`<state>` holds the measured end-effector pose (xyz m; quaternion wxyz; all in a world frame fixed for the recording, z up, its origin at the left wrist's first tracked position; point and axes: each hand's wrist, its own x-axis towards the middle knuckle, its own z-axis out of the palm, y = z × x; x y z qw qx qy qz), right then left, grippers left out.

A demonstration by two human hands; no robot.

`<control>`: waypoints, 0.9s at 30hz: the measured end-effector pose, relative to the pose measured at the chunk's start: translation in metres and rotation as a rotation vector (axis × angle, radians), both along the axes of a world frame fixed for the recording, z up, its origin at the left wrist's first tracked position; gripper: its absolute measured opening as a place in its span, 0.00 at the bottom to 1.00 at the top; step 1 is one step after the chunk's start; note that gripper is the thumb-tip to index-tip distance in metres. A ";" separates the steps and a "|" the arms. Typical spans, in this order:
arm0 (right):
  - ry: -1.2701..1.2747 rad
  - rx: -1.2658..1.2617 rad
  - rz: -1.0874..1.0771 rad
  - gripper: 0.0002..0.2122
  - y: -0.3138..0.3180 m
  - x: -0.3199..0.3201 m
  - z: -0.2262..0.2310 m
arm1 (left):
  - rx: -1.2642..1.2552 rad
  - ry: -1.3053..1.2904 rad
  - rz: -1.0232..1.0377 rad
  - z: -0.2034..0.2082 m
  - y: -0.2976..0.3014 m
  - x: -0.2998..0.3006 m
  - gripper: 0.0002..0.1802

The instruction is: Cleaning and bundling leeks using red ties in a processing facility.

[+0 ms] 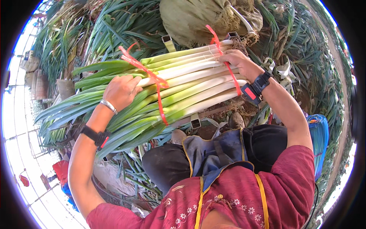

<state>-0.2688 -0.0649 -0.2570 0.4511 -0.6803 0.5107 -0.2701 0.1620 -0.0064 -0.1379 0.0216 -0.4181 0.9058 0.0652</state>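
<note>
A broad bundle of leeks (pixel 198 82) lies across a low frame in front of me, green leaves to the left, white stems and roots to the right. One red tie (pixel 159 95) goes round it near the middle, its loose ends sticking up at the far side. A second red tie (pixel 227 66) crosses the white ends. My left hand (pixel 121 91) is closed on the leeks at the leafy part, just left of the middle tie. My right hand (pixel 244 65) grips the far side of the white stems, right beside the second tie; its fingertips are partly hidden.
Square metal tube ends (pixel 195 121) of the frame poke out around the bundle. Behind it sits a stuffed tan sack (pixel 194 23). Piles of loose leeks (pixel 126 30) spread at the far left, and leafy scraps (pixel 293 72) lie on the right. A blue plastic bundle (pixel 318 141) stands by my right elbow.
</note>
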 end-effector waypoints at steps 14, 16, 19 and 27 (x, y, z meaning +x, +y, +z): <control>0.142 0.346 0.355 0.12 0.058 0.208 0.086 | 0.169 0.077 0.159 0.018 0.006 0.027 0.23; 0.107 0.509 0.282 0.11 0.062 0.222 0.085 | 0.108 0.131 0.080 0.015 0.007 0.031 0.22; -0.297 0.929 0.017 0.07 0.063 0.226 0.090 | 0.026 0.089 0.063 0.010 0.010 0.032 0.19; -0.685 1.002 0.128 0.09 0.067 0.238 0.076 | 0.021 0.237 0.009 -0.008 0.004 0.017 0.13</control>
